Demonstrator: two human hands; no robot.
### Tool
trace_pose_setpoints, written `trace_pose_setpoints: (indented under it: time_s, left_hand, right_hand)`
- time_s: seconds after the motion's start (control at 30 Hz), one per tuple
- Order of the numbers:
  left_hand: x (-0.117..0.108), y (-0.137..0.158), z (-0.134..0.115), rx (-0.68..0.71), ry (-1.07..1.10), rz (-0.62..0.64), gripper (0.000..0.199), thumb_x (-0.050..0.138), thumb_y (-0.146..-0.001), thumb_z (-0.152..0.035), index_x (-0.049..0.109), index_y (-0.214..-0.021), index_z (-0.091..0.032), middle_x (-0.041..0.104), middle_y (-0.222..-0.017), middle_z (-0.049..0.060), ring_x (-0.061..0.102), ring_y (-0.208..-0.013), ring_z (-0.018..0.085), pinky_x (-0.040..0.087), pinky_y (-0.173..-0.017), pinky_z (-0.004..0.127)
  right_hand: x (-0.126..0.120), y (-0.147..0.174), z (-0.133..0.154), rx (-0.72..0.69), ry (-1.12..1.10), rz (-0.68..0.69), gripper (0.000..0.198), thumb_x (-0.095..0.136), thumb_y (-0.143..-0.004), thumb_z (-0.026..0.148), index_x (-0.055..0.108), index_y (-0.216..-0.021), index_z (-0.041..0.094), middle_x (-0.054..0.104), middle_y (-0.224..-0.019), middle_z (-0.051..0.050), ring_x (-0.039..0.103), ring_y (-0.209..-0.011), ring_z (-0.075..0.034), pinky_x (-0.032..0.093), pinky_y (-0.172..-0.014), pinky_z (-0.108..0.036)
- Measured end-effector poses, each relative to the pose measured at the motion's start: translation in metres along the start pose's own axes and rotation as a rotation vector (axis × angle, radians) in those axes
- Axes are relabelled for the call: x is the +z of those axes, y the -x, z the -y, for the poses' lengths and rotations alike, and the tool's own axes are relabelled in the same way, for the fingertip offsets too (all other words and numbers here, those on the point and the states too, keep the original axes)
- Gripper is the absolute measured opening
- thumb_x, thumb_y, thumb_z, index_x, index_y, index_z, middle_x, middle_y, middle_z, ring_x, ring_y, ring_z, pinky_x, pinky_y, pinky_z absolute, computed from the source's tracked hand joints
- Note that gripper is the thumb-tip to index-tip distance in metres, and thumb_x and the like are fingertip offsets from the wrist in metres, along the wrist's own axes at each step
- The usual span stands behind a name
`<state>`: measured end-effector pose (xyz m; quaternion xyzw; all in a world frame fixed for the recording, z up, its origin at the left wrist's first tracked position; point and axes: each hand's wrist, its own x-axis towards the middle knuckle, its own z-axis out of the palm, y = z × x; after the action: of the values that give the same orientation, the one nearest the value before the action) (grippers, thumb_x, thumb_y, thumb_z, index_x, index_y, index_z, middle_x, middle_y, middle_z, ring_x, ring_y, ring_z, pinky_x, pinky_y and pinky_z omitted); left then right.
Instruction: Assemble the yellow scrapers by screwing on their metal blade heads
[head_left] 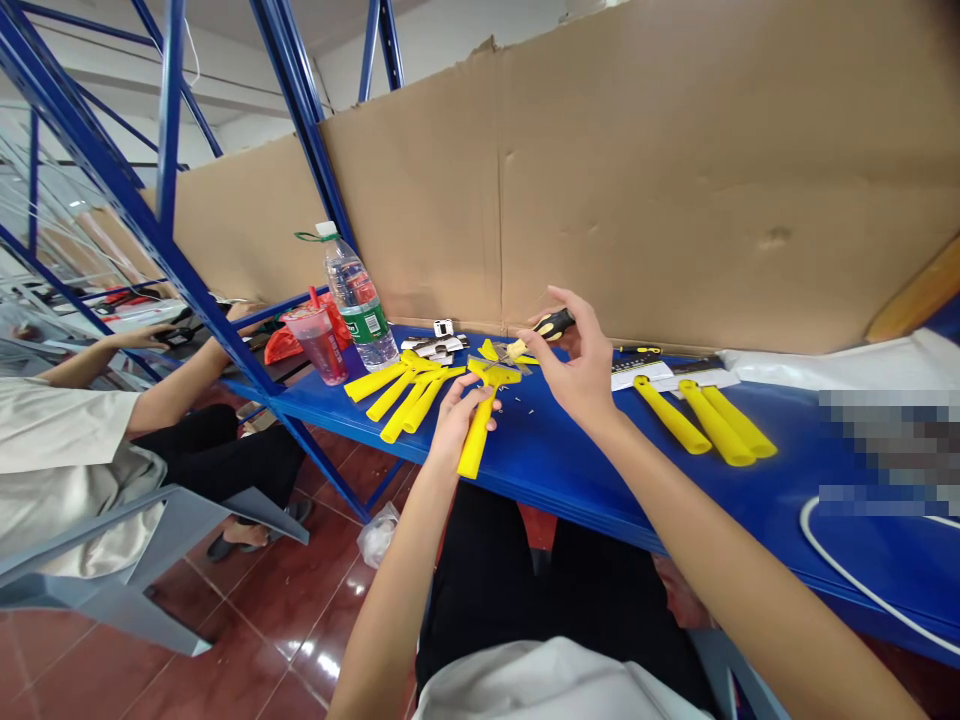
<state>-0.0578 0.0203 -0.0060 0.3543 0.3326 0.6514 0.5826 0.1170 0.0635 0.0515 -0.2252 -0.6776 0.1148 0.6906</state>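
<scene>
My left hand (459, 418) is closed around a yellow T-shaped scraper (480, 430), its head pointing away from me and its handle toward me. In my right hand (581, 365) is a screwdriver (551, 326) with a black and pale yellow handle. The screwdriver points down and left toward the scraper's head; whether its tip touches is too small to tell. Several similar yellow scrapers (401, 400) lie left of my left hand. More yellow scrapers (716, 425) with black-and-white blade-like heads lie on the right. Tiny screw-like bits (531, 411) are scattered between my hands.
A water bottle (360, 305) and a red-tinted cup (319, 340) stand at the left of the blue table (585, 480). Cardboard (637, 180) walls the back. A white cable (847, 575) and white plastic bag (832, 370) lie right. Another person (67, 430) sits left beyond blue posts.
</scene>
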Motion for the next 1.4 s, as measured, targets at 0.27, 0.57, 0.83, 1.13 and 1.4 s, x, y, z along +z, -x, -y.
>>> trace_pose_setpoints:
  time_s: [0.27,0.57,0.83,1.13,1.4]
  left_hand:
    - [-0.0005,-0.0019,0.0008,-0.001,0.017,-0.042,0.059,0.095,-0.068,-0.026,0.056,-0.113,-0.023,0.073,-0.098,0.004,0.068,-0.073,0.014,0.04,-0.05,0.019]
    - [0.0002,-0.0013,-0.0007,-0.007,0.044,-0.054,0.059,0.094,-0.068,-0.024,0.056,-0.113,-0.023,0.073,-0.097,0.003,0.068,-0.074,0.013,0.04,-0.05,0.018]
    - [-0.0012,-0.0016,0.0007,-0.004,0.026,-0.036,0.061,0.095,-0.068,-0.027,0.057,-0.116,-0.023,0.072,-0.098,0.003,0.069,-0.074,0.014,0.04,-0.05,0.019]
    - [0.0009,0.0032,-0.0011,-0.009,0.013,0.004,0.062,0.096,-0.07,-0.028,0.055,-0.116,-0.024,0.072,-0.1,0.004,0.068,-0.074,0.014,0.041,-0.05,0.018]
    - [-0.0004,0.0025,-0.0008,-0.004,0.002,0.004,0.062,0.095,-0.071,-0.029,0.053,-0.116,-0.025,0.072,-0.102,0.004,0.068,-0.074,0.014,0.041,-0.05,0.018]
  right_hand:
    - [0.0022,0.0032,-0.0012,0.005,-0.02,0.096,0.069,0.069,-0.105,0.057,0.045,-0.166,0.036,0.075,-0.128,-0.01,0.078,-0.108,-0.03,0.07,-0.096,-0.056]
    - [0.0021,0.0027,-0.0032,0.007,-0.048,0.119,0.075,0.064,-0.107,0.059,0.035,-0.172,0.037,0.069,-0.143,-0.012,0.077,-0.115,-0.03,0.07,-0.099,-0.056]
    - [0.0028,0.0045,0.0004,-0.002,-0.088,0.132,0.075,0.06,-0.109,0.055,0.028,-0.175,0.039,0.063,-0.155,-0.013,0.076,-0.122,-0.03,0.069,-0.103,-0.056]
    - [0.0004,0.0038,0.0016,-0.04,-0.028,0.064,0.064,0.067,-0.107,0.046,0.044,-0.166,0.035,0.072,-0.138,-0.013,0.076,-0.116,-0.032,0.066,-0.105,-0.061]
    - [0.0008,0.0061,-0.0067,0.04,-0.07,0.034,0.056,0.074,-0.103,0.047,0.053,-0.154,0.033,0.076,-0.115,-0.008,0.079,-0.104,-0.03,0.069,-0.098,-0.058]
